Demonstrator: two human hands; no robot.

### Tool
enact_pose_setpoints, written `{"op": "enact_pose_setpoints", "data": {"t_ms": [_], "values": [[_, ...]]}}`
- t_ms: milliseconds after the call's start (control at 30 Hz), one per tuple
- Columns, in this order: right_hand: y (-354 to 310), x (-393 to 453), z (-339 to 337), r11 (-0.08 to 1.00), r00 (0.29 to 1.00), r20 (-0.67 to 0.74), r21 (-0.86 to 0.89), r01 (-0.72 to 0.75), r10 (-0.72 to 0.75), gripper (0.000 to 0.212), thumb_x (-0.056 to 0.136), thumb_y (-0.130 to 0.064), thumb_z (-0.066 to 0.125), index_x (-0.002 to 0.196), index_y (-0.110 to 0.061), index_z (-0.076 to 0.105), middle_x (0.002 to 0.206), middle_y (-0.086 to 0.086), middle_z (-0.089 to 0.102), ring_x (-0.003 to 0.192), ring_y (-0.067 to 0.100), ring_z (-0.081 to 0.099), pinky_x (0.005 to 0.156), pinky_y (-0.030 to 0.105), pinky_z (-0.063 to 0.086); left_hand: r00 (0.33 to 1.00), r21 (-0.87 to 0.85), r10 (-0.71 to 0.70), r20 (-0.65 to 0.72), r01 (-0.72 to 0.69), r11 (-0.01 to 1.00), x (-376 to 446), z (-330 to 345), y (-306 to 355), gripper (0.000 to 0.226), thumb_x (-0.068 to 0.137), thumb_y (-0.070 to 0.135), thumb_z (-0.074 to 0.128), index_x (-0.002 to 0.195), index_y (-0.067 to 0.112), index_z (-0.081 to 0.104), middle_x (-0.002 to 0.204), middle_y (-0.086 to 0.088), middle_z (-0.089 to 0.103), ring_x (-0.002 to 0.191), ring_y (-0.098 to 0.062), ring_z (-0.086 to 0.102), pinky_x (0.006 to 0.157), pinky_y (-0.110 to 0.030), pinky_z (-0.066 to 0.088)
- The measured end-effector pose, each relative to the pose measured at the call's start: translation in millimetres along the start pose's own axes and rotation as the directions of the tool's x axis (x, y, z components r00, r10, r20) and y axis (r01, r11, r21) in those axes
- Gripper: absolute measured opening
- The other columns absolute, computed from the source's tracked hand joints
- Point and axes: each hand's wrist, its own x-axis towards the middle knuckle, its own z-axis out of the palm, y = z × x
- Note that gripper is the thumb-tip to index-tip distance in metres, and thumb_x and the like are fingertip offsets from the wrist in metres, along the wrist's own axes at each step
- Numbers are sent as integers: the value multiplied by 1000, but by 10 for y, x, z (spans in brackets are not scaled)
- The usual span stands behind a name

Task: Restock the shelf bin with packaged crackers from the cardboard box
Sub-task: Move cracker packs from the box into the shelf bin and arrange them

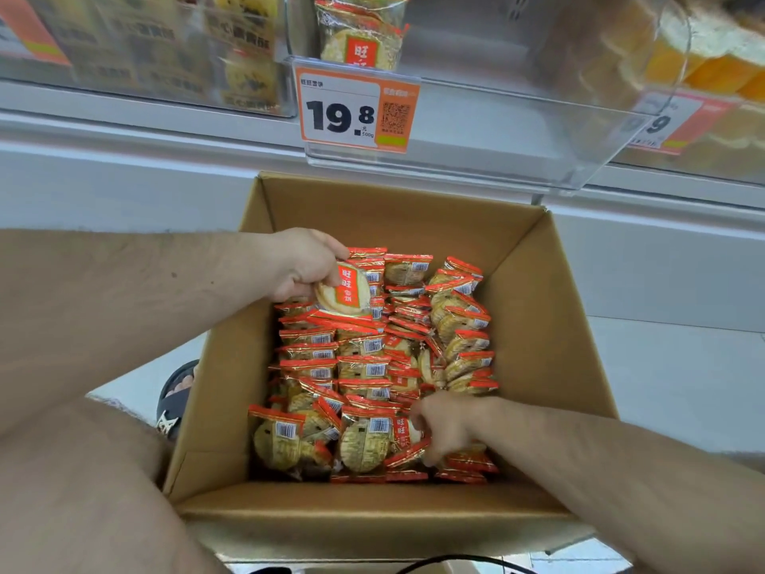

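An open cardboard box [538, 325] on the floor holds several rows of red-and-clear cracker packs [364, 358]. My left hand [304, 263] is at the box's far left and grips a stack of packs [343, 288], a red-labelled round cracker facing up. My right hand [445, 428] reaches into the near side of the box, its fingers curled round packs [403, 435] there. Above the box hangs the clear plastic shelf bin [496, 130], with a few of the same packs [360, 35] standing in its left back corner.
An orange price tag [356, 109] reading 19.8 is clipped to the bin's front. Neighbouring bins hold other snacks at left [165, 47] and right [712, 64]. My knee [82, 490] and a sandalled foot [176, 397] are left of the box.
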Motion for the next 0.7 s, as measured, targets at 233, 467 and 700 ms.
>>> {"op": "enact_pose_setpoints", "data": {"t_ms": [233,467,700], "values": [[118,-53,-180,998,989,-146,68,4,6,19,79,-4,65,80,-19,54,97,6,65,81,19,53,64,28,44,996,120,73,60,-80,990,-160,33,92,40,87,-13,56,98,24,67,103,-8,64,86,-20,63,60,-26,53],[181,-1019,-931,991,643,-766,81,108,-8,34,82,-12,64,66,-25,37,69,-6,54,68,18,53,64,34,46,992,-7,123,14,-122,992,-152,-11,198,11,93,18,59,100,20,66,105,-11,71,97,-22,65,87,-36,50],[-78,-1290,-1055,913,-48,-968,-249,323,-247,17,81,-7,63,82,-18,50,113,9,68,110,20,62,86,29,53,987,-274,110,117,-74,959,-270,33,332,43,102,44,38,113,11,64,108,-15,69,98,-27,66,83,-38,52]]}}
